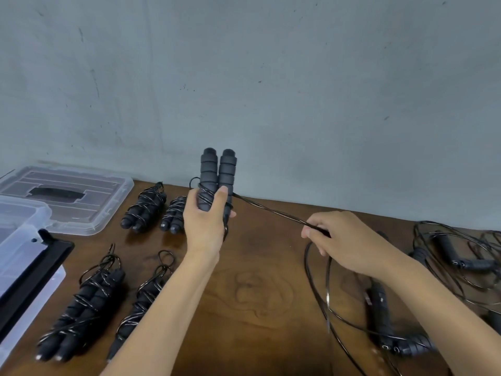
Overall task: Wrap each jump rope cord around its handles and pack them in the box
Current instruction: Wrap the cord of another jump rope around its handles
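Left hand grips two upright handles; right hand pinches their cord; four wrapped ropes lie left.

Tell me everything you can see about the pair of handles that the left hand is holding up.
The pair of handles is dark grey, ribbed, and looks like foam. The two stand upright, side by side and touching, above the wooden table's far edge. The left hand grips their lower part. A few turns of thin black cord circle them there; the rest runs taut to the right hand.
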`<state>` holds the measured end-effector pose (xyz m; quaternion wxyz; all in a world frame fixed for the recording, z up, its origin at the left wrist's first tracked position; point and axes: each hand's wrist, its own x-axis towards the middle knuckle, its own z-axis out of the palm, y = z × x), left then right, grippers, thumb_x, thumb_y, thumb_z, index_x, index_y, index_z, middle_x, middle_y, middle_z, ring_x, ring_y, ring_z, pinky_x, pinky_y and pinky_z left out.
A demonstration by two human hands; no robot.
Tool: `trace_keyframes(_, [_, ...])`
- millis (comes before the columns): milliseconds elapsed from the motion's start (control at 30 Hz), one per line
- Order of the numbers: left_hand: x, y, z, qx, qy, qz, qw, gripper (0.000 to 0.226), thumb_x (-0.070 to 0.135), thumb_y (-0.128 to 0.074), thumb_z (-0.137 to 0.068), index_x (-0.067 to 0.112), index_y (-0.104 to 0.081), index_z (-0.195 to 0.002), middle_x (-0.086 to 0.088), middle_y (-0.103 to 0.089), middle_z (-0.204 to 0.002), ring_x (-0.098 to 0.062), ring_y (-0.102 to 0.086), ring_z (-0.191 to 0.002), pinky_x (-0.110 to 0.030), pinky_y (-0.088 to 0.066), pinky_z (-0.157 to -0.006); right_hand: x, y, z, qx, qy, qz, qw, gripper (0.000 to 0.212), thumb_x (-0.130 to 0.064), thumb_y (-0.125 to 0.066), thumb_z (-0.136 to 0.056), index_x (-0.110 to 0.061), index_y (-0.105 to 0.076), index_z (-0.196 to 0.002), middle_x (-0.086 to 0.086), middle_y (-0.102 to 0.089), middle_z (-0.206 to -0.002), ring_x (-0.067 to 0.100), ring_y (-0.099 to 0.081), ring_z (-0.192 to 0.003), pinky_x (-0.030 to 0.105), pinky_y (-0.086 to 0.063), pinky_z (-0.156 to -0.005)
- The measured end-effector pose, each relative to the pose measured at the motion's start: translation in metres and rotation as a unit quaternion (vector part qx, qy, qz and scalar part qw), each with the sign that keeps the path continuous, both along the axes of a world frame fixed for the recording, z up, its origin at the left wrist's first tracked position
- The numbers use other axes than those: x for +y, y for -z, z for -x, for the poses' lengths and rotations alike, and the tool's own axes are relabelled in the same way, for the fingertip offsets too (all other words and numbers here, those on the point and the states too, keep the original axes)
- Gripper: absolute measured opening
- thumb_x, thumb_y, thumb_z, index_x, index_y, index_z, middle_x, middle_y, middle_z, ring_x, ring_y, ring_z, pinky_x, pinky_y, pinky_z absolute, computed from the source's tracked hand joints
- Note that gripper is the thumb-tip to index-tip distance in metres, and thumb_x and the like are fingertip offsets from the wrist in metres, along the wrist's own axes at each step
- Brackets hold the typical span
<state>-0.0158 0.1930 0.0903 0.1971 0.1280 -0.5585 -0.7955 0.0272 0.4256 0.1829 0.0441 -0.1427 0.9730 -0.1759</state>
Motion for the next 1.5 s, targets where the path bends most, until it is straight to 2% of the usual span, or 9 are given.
trace_keyframes(100, [-0.015, 0.01, 0.006, -0.011, -0.043, 0.089, 0.995, 0.025, 0.035, -0.072, -0.098, 0.018, -0.063, -0.113, 0.004, -0.072, -0.082, -0.021, -0.074, -0.067, -0.038, -0.056, -0.065, 0.001, -0.011, -0.003, 0.02, -0.012, -0.005, 1.0, 0.025, -0.041, -0.051, -0.105, -0.031, -0.065, -0.086, -0.006, -0.064, -0.067, 0.001, -0.055, -0.056, 0.017, -0.036, -0.056])
trace_keyframes(300, [-0.01, 0.018, 0.003, -0.062, -0.005, 0.272, 0.96, 0.031, 0.049, -0.07, -0.096, 0.029, -0.06, -0.119, 0.007, -0.074, -0.088, -0.001, -0.071, -0.061, -0.028, -0.048, -0.064, -0.018, -0.039, -0.005, 0.1, -0.059, -0.023, 0.993, 0.027, -0.043, -0.047, -0.105, -0.027, -0.064, -0.091, -0.004, -0.061, -0.066, 0.012, -0.056, -0.061, 0.036, -0.046, -0.061])
trace_keyframes(733, [0.0, 0.01, -0.004, -0.051, 0.224, 0.424, 0.876, 0.035, 0.058, -0.075, -0.087, 0.039, -0.057, -0.111, 0.01, -0.074, -0.083, -0.006, -0.072, -0.062, -0.035, -0.06, -0.08, -0.029, -0.06, 0.014, 0.159, -0.053, -0.074, 0.983, 0.023, -0.04, -0.045, -0.107, -0.025, -0.061, -0.1, -0.009, -0.058, -0.071, 0.011, -0.053, -0.069, 0.036, -0.042, -0.065])
trace_keyframes(900, [0.001, 0.002, -0.008, -0.031, 0.3, 0.464, 0.833, 0.039, 0.063, -0.077, -0.082, 0.041, -0.061, -0.109, 0.008, -0.075, -0.08, -0.008, -0.072, -0.065, -0.038, -0.06, -0.083, -0.022, -0.06, 0.029, 0.155, -0.028, -0.013, 0.987, 0.024, -0.037, -0.049, -0.105, -0.024, -0.062, -0.091, -0.004, -0.062, -0.073, 0.015, -0.057, -0.068, 0.04, -0.048, -0.066])
trace_keyframes(1067, [0.001, -0.013, -0.017, 0.019, 0.366, 0.459, 0.81, 0.031, 0.052, -0.083, -0.082, 0.041, -0.063, -0.104, 0.009, -0.073, -0.081, -0.01, -0.072, -0.071, -0.039, -0.059, -0.084, -0.012, -0.057, 0.044, 0.155, -0.017, 0.038, 0.987, 0.024, -0.031, -0.054, -0.105, -0.023, -0.064, -0.085, -0.004, -0.065, -0.072, 0.008, -0.05, -0.054, 0.027, -0.038, -0.056])
trace_keyframes(1200, [-0.001, -0.023, -0.023, 0.044, 0.389, 0.466, 0.793, 0.034, 0.049, -0.087, -0.079, 0.043, -0.064, -0.103, 0.015, -0.071, -0.087, -0.008, -0.068, -0.08, -0.028, -0.052, -0.076, 0.005, -0.05, 0.058, 0.098, -0.035, 0.083, 0.991, 0.024, -0.03, -0.059, -0.103, -0.02, -0.07, -0.084, -0.002, -0.065, -0.069, 0.004, -0.045, -0.05, 0.015, -0.035, -0.052])
trace_keyframes(1300, [0.0, -0.03, -0.029, 0.063, 0.441, 0.382, 0.81, 0.029, 0.032, -0.089, -0.083, 0.033, -0.069, -0.103, 0.008, -0.072, -0.086, -0.015, -0.07, -0.075, -0.022, -0.052, -0.074, 0.012, -0.041, 0.063, 0.051, -0.045, 0.117, 0.991, 0.027, -0.029, -0.062, -0.101, -0.017, -0.071, -0.079, 0.003, -0.066, -0.069, 0.008, -0.047, -0.057, 0.021, -0.041, -0.06])
trace_keyframes(1433, [0.002, -0.034, -0.033, 0.086, 0.467, 0.291, 0.83, 0.029, 0.015, -0.086, -0.086, 0.016, -0.069, -0.11, -0.009, -0.073, -0.093, -0.024, -0.07, -0.075, -0.037, -0.06, -0.076, 0.019, -0.023, 0.067, -0.028, -0.047, 0.139, 0.989, 0.029, -0.027, -0.065, -0.1, -0.011, -0.074, -0.078, 0.01, -0.072, -0.079, 0.017, -0.062, -0.071, 0.037, -0.051, -0.078])
trace_keyframes(1500, [0.0, -0.033, -0.035, 0.092, 0.46, 0.248, 0.848, 0.025, 0.009, -0.083, -0.089, 0.013, -0.069, -0.11, -0.009, -0.071, -0.09, -0.024, -0.069, -0.074, -0.035, -0.058, -0.073, 0.023, -0.012, 0.067, -0.077, -0.045, 0.179, 0.98, 0.018, -0.015, -0.066, -0.098, -0.009, -0.078, -0.086, 0.02, -0.074, -0.093, 0.027, -0.068, -0.084, 0.049, -0.055, -0.086])
